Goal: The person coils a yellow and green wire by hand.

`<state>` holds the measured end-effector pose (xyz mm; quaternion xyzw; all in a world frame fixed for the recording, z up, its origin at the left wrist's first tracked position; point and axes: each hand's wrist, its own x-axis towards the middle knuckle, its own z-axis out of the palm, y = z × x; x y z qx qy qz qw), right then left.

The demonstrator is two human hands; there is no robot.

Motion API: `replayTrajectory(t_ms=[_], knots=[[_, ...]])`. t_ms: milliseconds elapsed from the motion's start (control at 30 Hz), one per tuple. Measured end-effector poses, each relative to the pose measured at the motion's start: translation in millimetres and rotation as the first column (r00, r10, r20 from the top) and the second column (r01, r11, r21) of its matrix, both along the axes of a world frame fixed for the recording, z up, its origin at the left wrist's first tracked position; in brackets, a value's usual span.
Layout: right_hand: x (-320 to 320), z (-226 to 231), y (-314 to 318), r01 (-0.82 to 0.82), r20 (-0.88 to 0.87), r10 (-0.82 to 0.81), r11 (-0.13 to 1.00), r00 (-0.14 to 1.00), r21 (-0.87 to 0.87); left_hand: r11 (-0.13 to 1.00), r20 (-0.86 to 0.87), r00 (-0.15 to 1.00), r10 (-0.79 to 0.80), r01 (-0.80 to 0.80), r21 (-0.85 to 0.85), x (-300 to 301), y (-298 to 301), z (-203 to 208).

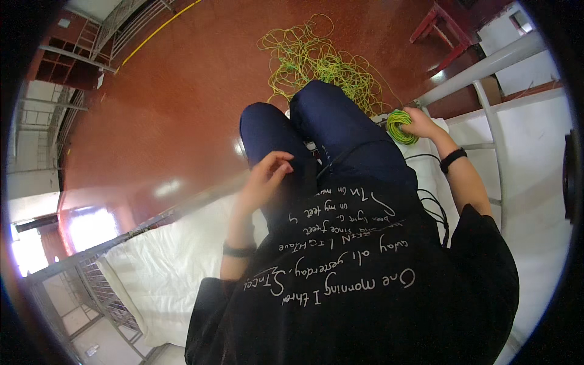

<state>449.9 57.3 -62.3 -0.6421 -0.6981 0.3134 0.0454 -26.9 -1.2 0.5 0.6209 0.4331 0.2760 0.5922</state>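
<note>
At the edge of the bed on the right, my right hand (421, 125) is closed round a small coil of yellow-green cord (399, 131). A single strand appears to run from near the coil toward a large loose tangle of the same cord (316, 58) on the floor beyond my knees. My left hand (266, 180) is above my left thigh, fingers loosely bent and thumb apart, with nothing visible in it. Both wrists wear dark bands. My legs, in dark blue trousers (347, 125), hide the near part of the tangle.
I sit on a bed with a white sheet (164, 274). Its pale metal rail (486, 68) rises on my right. A black cable (435, 210) lies beside my right hip. A red wooden stool (444, 33) stands at the far right on the reddish floor (176, 97). Metal bunk frames line the left.
</note>
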Motion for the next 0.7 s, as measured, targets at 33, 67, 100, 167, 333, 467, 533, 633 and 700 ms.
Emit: replayTrajectory(t_ms=[33,67,100,167,333,467,533,633,700], knots=[[-0.3,0.1,3.4,-0.043,0.024,0.043,0.999,0.999,-0.007,1.0,0.01,1.0,0.013,-0.013,-0.003,3.0,1.9,-0.1],[-0.3,1.0,7.0,-0.087,0.048,0.087,0.996,0.995,-0.015,0.999,-0.001,1.0,0.014,-0.014,0.033,6.1,3.4,2.2],[-0.6,3.0,11.0,-0.102,0.057,0.103,0.995,0.993,-0.023,0.998,-0.012,1.0,0.016,-0.015,0.065,8.5,3.5,5.5],[-0.4,10.9,18.4,-0.074,0.095,0.079,0.996,0.992,-0.058,0.998,0.011,1.0,0.019,-0.02,0.061,11.3,0.5,15.2],[4.8,39.4,58.9,0.152,-0.107,-0.154,0.988,0.982,-0.029,0.999,0.091,0.996,0.01,-0.015,0.048,-4.2,-23.3,7.3],[17.4,95.1,111.6,0.292,-0.397,-0.197,0.936,0.897,0.194,0.99,-0.04,0.995,0.094,-0.098,-0.102,-22.1,-42.6,16.4],[33.4,139.6,149.3,0.534,-0.45,-0.374,0.787,0.811,0.308,0.989,0.074,0.987,0.141,-0.137,-0.054,-33.8,-50.6,7.3],[63.1,228.2,202.0,0.574,-0.629,-0.211,0.681,0.748,0.455,0.982,0.171,0.968,0.186,-0.19,0.007,-39.4,-50.9,11.2],[64.7,294.4,230.4,0.587,-0.763,-0.119,0.717,0.635,0.377,0.961,0.223,0.939,0.262,-0.274,0.024,-39.2,-54.0,13.9]])
